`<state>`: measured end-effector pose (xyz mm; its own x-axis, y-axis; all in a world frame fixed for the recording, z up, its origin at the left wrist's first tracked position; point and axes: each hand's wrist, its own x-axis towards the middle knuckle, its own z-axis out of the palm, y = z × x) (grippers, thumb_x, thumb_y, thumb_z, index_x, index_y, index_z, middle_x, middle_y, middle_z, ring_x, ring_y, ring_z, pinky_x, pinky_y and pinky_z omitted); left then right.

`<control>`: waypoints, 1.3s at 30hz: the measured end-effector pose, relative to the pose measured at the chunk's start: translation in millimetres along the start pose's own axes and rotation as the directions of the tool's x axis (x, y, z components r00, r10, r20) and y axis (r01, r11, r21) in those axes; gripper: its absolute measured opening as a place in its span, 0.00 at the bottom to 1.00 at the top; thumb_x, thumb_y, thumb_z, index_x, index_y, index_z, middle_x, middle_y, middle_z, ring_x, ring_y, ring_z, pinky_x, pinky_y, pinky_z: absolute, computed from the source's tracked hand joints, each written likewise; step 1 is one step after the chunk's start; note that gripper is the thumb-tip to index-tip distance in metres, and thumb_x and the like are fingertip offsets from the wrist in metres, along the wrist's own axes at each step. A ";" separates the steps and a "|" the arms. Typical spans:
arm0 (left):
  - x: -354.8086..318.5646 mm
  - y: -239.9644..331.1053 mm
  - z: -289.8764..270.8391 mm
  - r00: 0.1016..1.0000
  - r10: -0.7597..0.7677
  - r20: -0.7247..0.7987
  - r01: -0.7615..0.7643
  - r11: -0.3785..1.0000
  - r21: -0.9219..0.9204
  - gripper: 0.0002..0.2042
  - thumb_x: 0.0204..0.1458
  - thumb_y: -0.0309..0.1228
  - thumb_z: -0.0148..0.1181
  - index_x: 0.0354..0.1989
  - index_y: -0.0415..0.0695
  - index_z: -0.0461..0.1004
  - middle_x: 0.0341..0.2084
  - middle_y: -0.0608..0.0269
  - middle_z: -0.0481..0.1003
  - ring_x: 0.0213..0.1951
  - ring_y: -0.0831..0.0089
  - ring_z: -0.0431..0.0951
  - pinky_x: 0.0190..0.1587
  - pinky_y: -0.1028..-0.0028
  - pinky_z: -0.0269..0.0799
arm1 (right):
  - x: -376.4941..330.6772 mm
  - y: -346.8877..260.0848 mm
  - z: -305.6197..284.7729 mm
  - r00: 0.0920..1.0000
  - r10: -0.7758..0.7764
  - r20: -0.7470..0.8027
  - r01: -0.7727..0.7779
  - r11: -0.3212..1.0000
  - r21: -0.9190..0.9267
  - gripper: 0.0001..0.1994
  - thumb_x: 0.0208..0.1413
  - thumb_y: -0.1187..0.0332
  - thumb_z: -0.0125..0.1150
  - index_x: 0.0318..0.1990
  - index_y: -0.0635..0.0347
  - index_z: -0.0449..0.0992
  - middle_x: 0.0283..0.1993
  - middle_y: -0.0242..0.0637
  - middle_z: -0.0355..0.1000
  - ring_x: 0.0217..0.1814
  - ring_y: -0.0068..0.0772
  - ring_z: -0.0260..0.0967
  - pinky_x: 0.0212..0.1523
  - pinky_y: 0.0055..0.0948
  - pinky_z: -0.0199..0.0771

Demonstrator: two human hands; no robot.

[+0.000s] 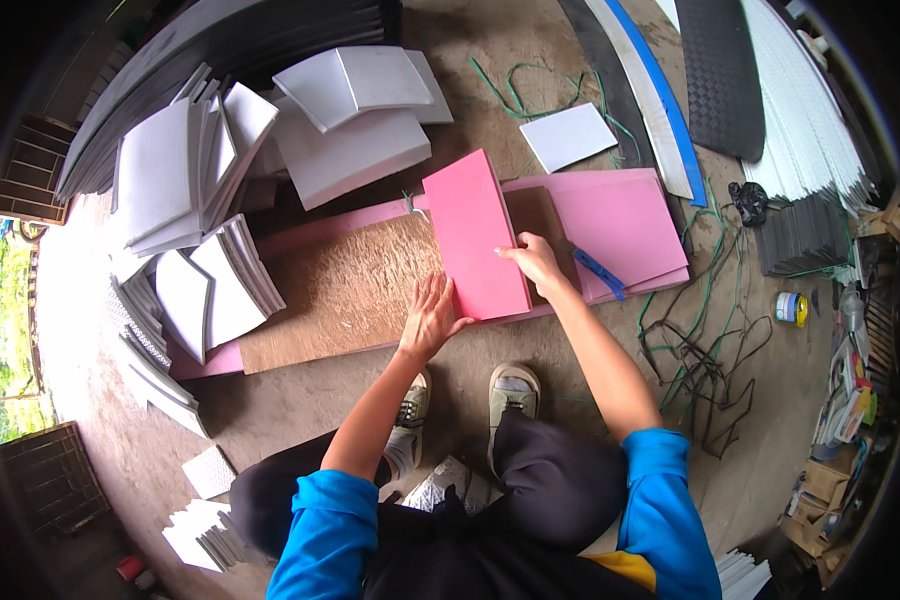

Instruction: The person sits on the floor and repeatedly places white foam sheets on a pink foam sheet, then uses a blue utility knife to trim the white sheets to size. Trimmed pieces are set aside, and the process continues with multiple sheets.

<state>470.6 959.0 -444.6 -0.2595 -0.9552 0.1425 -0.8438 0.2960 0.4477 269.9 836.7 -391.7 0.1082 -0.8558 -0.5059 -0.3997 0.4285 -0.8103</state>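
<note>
We squat on the floor (300,400) over a brown board (350,290), squaring a pink sheet (475,235) that lies across it. Our left hand (432,315) lies flat against the sheet's near left edge, fingers spread; our right hand (535,262) pinches its right edge, thumb on top. A blue cutter (600,274) lies just beside the right hand, on more pink sheets (620,220). White panels (220,200) crowd the left. The risk, as we judge it: uneven pressure could skew the sheet off square, and a careless sweep of the right hand could meet the cutter.
</note>
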 end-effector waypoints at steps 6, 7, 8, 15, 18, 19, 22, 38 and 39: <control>55.5 -9.2 -59.6 0.905 -0.422 0.050 0.393 0.787 -0.476 0.36 0.55 0.50 0.48 0.64 0.38 0.46 0.61 0.37 0.51 0.64 0.50 0.51 0.65 0.57 0.41 | -36.9 -59.3 -8.0 0.929 -0.352 -0.116 0.350 0.936 -0.040 0.12 0.45 0.71 0.65 0.35 0.65 0.70 0.34 0.39 0.74 0.36 0.28 0.71 0.37 0.28 0.70; 66.5 -19.7 -81.4 0.903 -0.429 0.016 0.325 0.659 -0.678 0.36 0.55 0.49 0.49 0.64 0.38 0.46 0.60 0.39 0.53 0.63 0.53 0.53 0.64 0.59 0.44 | -41.8 -71.5 -7.4 0.887 -0.453 -0.091 0.446 0.891 -0.086 0.12 0.45 0.75 0.64 0.38 0.63 0.69 0.37 0.37 0.73 0.39 0.26 0.70 0.39 0.26 0.69; 75.3 -33.0 -108.4 0.901 -0.435 -0.016 0.226 0.499 -0.837 0.36 0.55 0.48 0.50 0.64 0.38 0.45 0.60 0.40 0.54 0.62 0.55 0.55 0.63 0.61 0.47 | -47.9 -83.6 -2.6 0.864 -0.499 -0.064 0.500 0.866 -0.011 0.14 0.44 0.73 0.65 0.38 0.64 0.69 0.37 0.38 0.73 0.40 0.27 0.70 0.41 0.27 0.69; 93.3 34.5 -263.0 0.994 -0.054 -0.094 -0.059 0.467 -0.882 0.19 0.48 0.26 0.62 0.49 0.41 0.66 0.43 0.62 0.73 0.45 0.74 0.73 0.51 0.72 0.69 | -82.4 -117.5 -35.5 0.817 -0.575 0.043 0.558 0.807 0.193 0.17 0.44 0.74 0.65 0.42 0.64 0.67 0.41 0.35 0.70 0.48 0.29 0.66 0.50 0.29 0.63; 71.8 53.7 -269.4 0.959 -0.072 -0.274 -0.153 0.680 -0.717 0.18 0.47 0.24 0.62 0.46 0.39 0.66 0.38 0.59 0.75 0.43 0.73 0.74 0.49 0.67 0.71 | -102.1 -141.1 -34.5 0.707 -0.707 0.027 0.706 0.703 -0.079 0.24 0.44 0.77 0.63 0.50 0.63 0.62 0.48 0.40 0.66 0.55 0.35 0.62 0.57 0.33 0.58; 64.9 62.1 -270.3 0.946 -0.096 -0.311 -0.152 0.713 -0.684 0.17 0.47 0.25 0.62 0.46 0.39 0.65 0.37 0.56 0.75 0.42 0.68 0.75 0.47 0.66 0.72 | -111.7 -149.9 -35.4 0.633 -0.774 0.001 0.766 0.626 -0.145 0.27 0.44 0.77 0.63 0.53 0.62 0.60 0.51 0.42 0.64 0.58 0.37 0.60 0.59 0.34 0.56; 50.1 62.4 -271.2 0.916 -0.091 -0.390 -0.109 0.880 -0.462 0.16 0.47 0.27 0.62 0.42 0.39 0.64 0.34 0.50 0.74 0.38 0.55 0.76 0.40 0.63 0.73 | -151.6 -185.2 -36.8 0.394 -0.919 -0.001 0.834 0.358 -0.420 0.36 0.42 0.79 0.62 0.61 0.60 0.52 0.61 0.46 0.53 0.66 0.43 0.49 0.64 0.38 0.50; 58.4 22.1 -243.2 0.994 -0.084 0.069 0.106 0.881 -0.461 0.23 0.57 0.49 0.42 0.44 0.38 0.62 0.29 0.43 0.70 0.33 0.50 0.70 0.40 0.63 0.65 | -124.6 -152.9 -34.6 0.571 -0.817 -0.077 0.775 0.568 -0.276 0.26 0.47 0.69 0.64 0.51 0.60 0.58 0.46 0.47 0.66 0.48 0.49 0.66 0.46 0.38 0.67; 51.7 4.8 -239.8 0.995 -0.083 0.047 0.096 0.885 -0.455 0.23 0.57 0.49 0.41 0.46 0.38 0.62 0.31 0.44 0.71 0.35 0.52 0.71 0.41 0.64 0.65 | -122.6 -152.6 -33.6 0.602 -0.794 -0.084 0.763 0.603 -0.235 0.26 0.47 0.68 0.64 0.51 0.60 0.58 0.46 0.47 0.67 0.47 0.45 0.67 0.47 0.37 0.67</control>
<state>565.8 912.1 -223.4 -0.2100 -0.9757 0.0632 -0.5578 0.1726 0.8118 287.0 866.6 -196.1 0.3057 -0.8797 0.3641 -0.3724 -0.4624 -0.8047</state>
